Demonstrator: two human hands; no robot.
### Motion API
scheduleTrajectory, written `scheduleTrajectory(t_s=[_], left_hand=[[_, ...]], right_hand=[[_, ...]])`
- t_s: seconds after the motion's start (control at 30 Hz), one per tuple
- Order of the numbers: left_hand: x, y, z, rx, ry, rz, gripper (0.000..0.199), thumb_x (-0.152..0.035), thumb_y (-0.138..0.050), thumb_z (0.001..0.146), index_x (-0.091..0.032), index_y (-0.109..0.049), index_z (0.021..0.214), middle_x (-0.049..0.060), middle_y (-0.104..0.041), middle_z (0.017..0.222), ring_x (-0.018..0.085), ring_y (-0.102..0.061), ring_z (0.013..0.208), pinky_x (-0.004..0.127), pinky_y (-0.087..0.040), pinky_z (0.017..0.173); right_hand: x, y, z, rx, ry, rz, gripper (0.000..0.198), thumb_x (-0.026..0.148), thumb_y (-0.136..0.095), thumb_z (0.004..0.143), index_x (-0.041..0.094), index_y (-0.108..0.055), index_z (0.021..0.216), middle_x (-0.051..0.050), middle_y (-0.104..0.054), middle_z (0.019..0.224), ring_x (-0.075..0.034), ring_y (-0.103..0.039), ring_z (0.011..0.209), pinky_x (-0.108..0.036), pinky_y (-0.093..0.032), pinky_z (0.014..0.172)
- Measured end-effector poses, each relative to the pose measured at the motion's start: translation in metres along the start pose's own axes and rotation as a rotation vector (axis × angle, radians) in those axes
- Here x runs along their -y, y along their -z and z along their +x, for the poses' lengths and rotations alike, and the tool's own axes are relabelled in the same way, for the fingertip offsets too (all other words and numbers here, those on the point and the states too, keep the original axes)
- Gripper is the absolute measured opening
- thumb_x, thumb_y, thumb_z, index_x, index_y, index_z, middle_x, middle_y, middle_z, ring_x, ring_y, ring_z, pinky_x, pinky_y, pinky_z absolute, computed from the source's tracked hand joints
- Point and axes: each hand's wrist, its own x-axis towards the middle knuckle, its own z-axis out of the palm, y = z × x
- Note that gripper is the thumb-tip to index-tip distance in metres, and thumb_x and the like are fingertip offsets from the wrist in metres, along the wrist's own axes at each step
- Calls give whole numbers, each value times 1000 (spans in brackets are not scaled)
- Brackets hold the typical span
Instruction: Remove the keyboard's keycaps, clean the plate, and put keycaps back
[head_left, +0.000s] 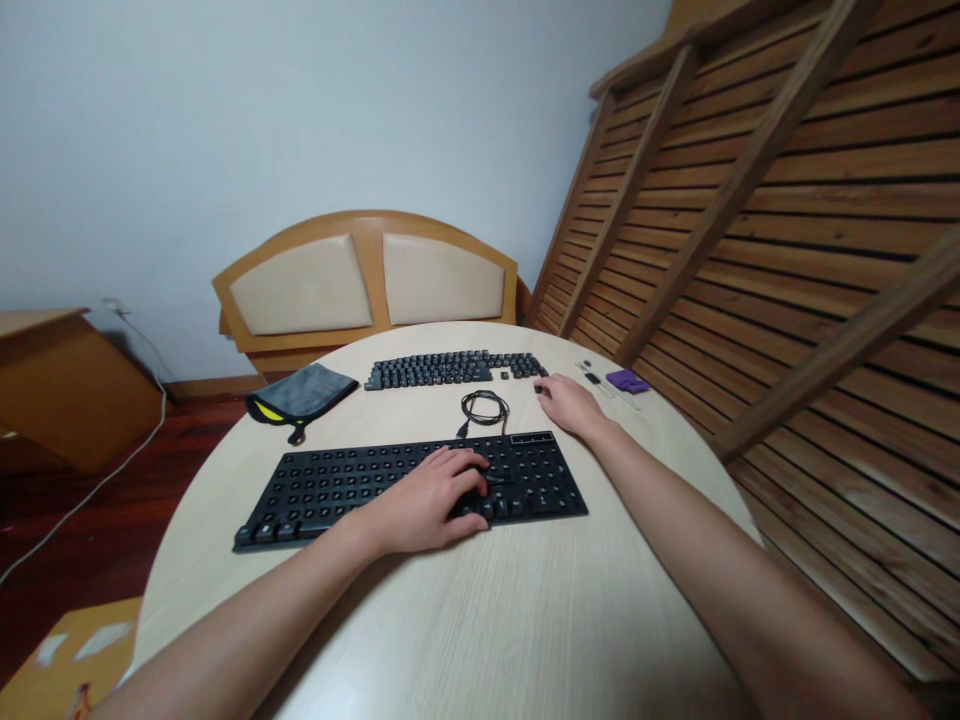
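A black keyboard lies on the round table, most of its keycaps off and only a few in place along its front edge. My left hand rests across its right half, fingers bent but apart, with nothing gripped. Beyond it, loose black keycaps sit in rows laid out like a keyboard. At the right end of those rows, my right hand pinches a small dark keycap at the tabletop. The keyboard's coiled cable lies between the keyboard and the rows.
A grey cloth pouch with yellow lining is at the table's left. To the right are a purple cloth and thin small tools. A slatted wooden frame leans beside the table; a padded headboard stands behind.
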Motion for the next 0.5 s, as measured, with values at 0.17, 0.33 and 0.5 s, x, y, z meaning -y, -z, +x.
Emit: scheduleTrajectory(t_s=[0.17, 0.33, 0.5], left_hand=[[5, 10, -4, 21, -15, 2, 27, -39, -68, 88, -18, -63, 104, 13, -58, 129, 29, -55, 123, 47, -44, 106], [5, 17, -6, 29, -10, 38, 27, -44, -69, 86, -18, -64, 94, 10, -63, 120, 28, -60, 112, 48, -46, 101], [-2, 8, -3, -54, -19, 103, 40, -53, -65, 88, -18, -62, 107, 14, -57, 134, 31, -53, 124, 51, -44, 106]], right_hand=[[5, 9, -21, 4, 50, 45, 27, 17, -55, 93, 18, -72, 113, -10, -68, 117, -23, -62, 111, -29, -42, 97], [8, 29, -48, 13, 96, 109, 22, 24, -58, 94, 18, -73, 110, -10, -70, 114, -23, -63, 107, -30, -44, 94], [18, 72, -81, 211, 273, 468, 25, 33, -59, 94, 19, -73, 109, -8, -73, 109, -20, -66, 96, -30, -48, 86]])
